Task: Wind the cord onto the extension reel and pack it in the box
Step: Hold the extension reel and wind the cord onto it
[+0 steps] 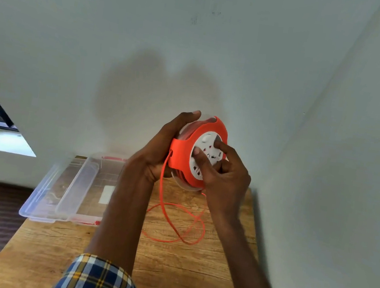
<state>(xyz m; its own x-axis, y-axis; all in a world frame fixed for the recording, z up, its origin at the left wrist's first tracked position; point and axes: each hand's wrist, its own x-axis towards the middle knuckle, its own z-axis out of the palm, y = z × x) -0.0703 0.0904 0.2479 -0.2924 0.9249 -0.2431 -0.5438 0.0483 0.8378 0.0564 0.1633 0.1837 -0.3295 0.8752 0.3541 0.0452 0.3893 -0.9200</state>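
2 hands hold the orange extension reel (191,153) in the air above the wooden table (189,278). Left hand (159,147) grips its rim, fingers curled around the back. Right hand (222,173) touches the white socket face with thumb and 1 fingertip, other fingers bent. Loose orange cord (172,224) hangs down onto the table. Clear plastic box (65,189) lies open at left.

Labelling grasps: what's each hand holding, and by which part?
Both hold the extension reel, lifted off the table. Left hand grips its orange frame from the back; right hand has its fingers on the white socket face.
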